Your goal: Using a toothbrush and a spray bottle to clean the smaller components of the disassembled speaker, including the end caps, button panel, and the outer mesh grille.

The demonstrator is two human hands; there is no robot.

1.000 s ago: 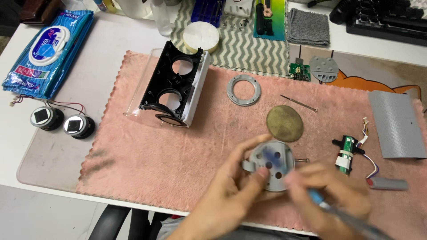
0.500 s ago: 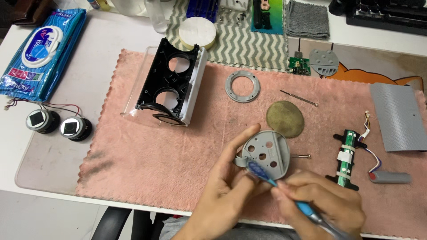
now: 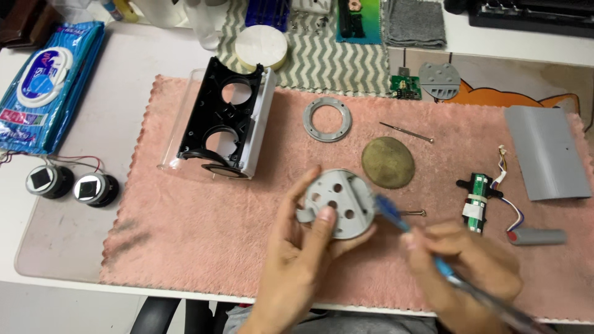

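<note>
My left hand (image 3: 303, 260) holds a round grey plastic disc (image 3: 339, 203) with several holes, thumb on its face, a little above the pink towel (image 3: 204, 247). My right hand (image 3: 464, 272) grips a blue-handled screwdriver (image 3: 396, 219) whose tip touches the disc's right edge. A small screw (image 3: 413, 213) lies on the towel just right of the tip. Behind the disc lie a round brass-coloured mesh (image 3: 388, 162) and a grey ring (image 3: 327, 119).
A black and clear speaker housing (image 3: 223, 124) lies at the towel's left. Two small speaker drivers (image 3: 73, 184) and a blue wipes pack (image 3: 43, 86) sit left. A circuit board with wires (image 3: 477, 201), a grey cylinder (image 3: 537, 236), a grey panel (image 3: 546, 153) and a thin pin (image 3: 405, 132) lie right.
My left hand has lifted and turned the grey disc while the right hand brought the screwdriver tip from the disc's face to its right edge. The view has shifted slightly.
</note>
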